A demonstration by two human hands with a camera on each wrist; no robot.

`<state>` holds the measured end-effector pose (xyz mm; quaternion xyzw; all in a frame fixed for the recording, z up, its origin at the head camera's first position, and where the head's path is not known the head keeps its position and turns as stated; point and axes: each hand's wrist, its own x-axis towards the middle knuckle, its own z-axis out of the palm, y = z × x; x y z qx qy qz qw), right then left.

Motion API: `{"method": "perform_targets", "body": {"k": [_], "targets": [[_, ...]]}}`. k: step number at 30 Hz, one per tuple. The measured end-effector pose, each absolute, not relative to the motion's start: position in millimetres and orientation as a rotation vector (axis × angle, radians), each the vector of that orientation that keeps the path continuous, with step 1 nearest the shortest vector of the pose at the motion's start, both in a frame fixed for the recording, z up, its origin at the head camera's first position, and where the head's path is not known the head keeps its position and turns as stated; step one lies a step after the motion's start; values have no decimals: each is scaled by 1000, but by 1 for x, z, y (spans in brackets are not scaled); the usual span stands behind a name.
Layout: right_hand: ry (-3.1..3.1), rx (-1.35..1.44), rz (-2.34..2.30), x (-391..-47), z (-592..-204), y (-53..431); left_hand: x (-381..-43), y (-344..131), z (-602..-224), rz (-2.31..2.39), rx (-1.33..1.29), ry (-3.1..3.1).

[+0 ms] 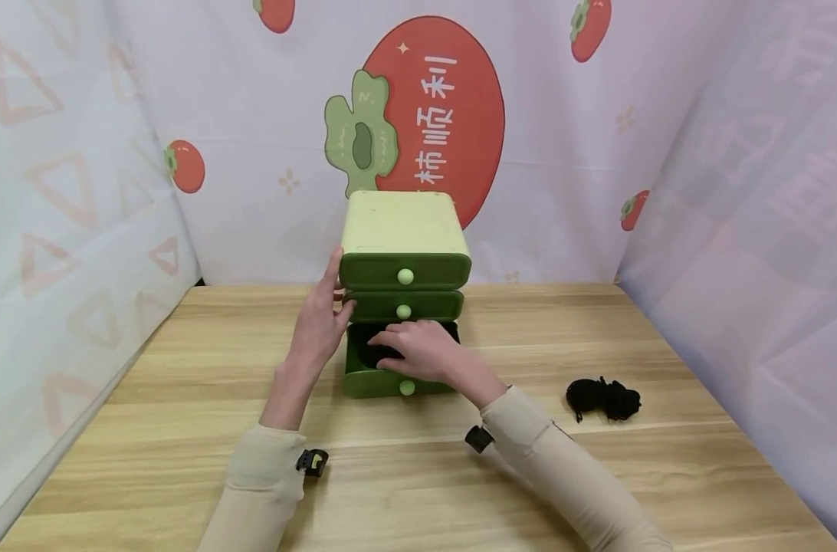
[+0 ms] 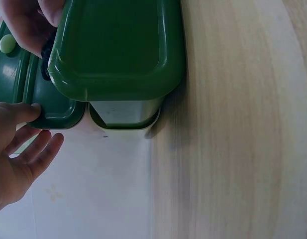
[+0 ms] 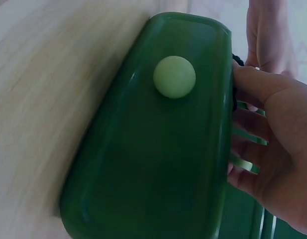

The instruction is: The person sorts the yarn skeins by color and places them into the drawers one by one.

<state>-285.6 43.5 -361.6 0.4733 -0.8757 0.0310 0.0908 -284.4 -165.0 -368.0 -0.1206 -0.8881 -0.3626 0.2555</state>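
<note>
A small cabinet with a pale yellow-green top and dark green drawers stands on the table. Its bottom drawer is pulled out, with something black and yarn-like inside, mostly hidden. Over that drawer is my right hand, its fingers reaching down past the front edge among the black stuff; their tips are hidden. My left hand rests against the cabinet's left side, thumb touching the front corner of the middle drawer, which juts out a little. In the left wrist view the left fingers are loosely spread.
On the table, right of the cabinet, lies a black yarn bundle. The top drawer has a round pale knob. Printed cloth hangs behind and at both sides.
</note>
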Motion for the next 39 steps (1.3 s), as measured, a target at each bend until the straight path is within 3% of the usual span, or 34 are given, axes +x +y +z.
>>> {"method": "perform_targets", "body": {"k": [14, 39], "targets": [[-2751, 1377, 116, -290, -362, 42, -285, -166, -368, -964, -331, -2396], [-2757, 1314, 300, -281, -339, 107, -286, -166, -371, -980, -337, -2382]]}}
